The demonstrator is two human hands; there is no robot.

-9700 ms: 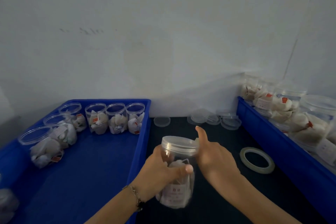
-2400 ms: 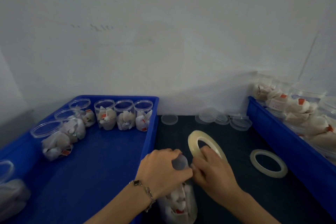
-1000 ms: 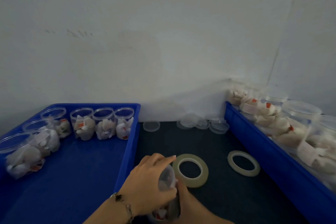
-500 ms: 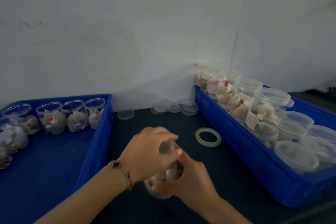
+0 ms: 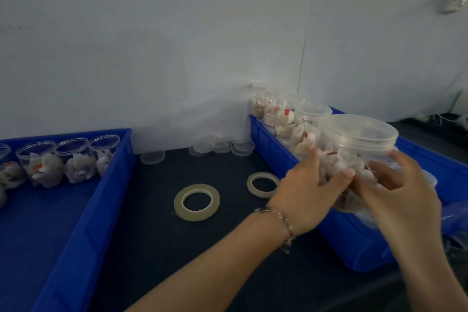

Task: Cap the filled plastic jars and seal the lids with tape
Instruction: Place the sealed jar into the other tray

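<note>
Both hands | capped jar (image 5: 354, 149) between fingers (image 5: 339, 177) | over right bin (image 5: 354, 243)

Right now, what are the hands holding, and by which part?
Both hands hold one capped jar over the right blue bin: left hand and right hand grip its lower body, below the lid.

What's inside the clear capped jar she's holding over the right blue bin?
White paper-wrapped sachets with red tags show through the clear capped plastic jar. Both the left hand and right hand cover its lower part.
</note>
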